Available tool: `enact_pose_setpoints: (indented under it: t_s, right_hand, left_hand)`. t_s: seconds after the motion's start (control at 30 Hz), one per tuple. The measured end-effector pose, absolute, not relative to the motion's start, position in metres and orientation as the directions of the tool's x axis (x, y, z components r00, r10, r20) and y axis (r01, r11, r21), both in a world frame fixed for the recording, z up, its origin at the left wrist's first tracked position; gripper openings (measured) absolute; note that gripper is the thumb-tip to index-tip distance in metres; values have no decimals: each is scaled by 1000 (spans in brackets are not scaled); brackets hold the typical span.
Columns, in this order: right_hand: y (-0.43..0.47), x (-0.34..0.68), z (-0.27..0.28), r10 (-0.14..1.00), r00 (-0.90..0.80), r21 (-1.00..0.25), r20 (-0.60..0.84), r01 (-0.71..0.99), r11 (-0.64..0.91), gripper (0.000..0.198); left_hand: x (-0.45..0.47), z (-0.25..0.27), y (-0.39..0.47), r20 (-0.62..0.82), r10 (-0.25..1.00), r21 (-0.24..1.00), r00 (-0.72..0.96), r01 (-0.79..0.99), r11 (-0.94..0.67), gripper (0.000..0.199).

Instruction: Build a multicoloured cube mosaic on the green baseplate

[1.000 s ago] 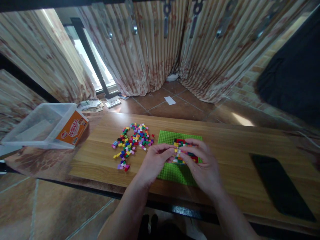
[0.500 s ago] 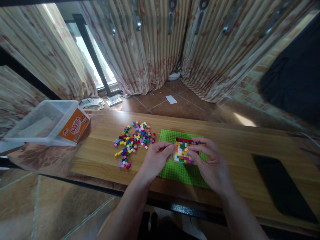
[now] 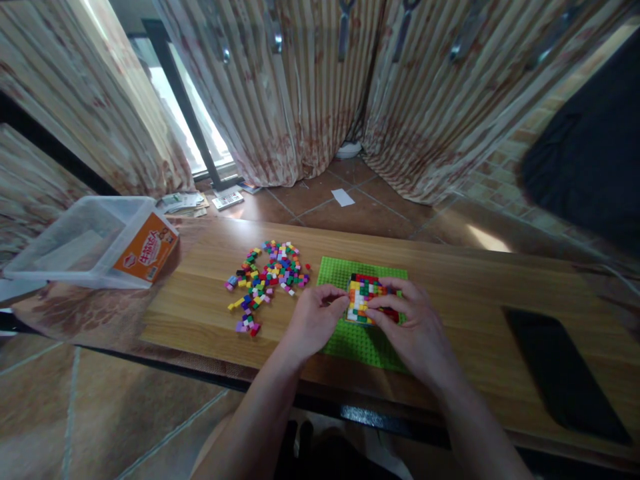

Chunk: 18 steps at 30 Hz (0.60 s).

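Left hand point(image 3: 314, 321) and right hand point(image 3: 417, 327), grips pinched on brick patch point(image 3: 364, 298), green baseplate point(image 3: 356, 337)

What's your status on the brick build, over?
Left hand and right hand both pinching at the brick block on the green baseplate. Loose bricks lie left, apart. Nothing obstructing.
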State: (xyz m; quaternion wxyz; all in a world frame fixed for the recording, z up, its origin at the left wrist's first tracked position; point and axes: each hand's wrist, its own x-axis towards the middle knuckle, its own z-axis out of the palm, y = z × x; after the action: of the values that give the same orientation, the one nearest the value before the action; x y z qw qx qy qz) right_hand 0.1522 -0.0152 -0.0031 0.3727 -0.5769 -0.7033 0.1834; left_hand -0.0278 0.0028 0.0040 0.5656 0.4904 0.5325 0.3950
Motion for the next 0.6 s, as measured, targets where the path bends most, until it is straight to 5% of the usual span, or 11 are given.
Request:
enact_pose_setpoints:
  t_s: [0.33, 0.6]
  right_hand:
    - [-16, 139, -4, 949, 132, -757, 286, 639, 139, 7]
    - [-13, 139, -9, 954, 250, -831, 167, 557, 0, 23]
  left_hand:
    - [-29, -2, 3, -163, 977, 979, 139, 142, 143, 17]
    - [-27, -2, 2, -191, 974, 977, 119, 123, 177, 13]
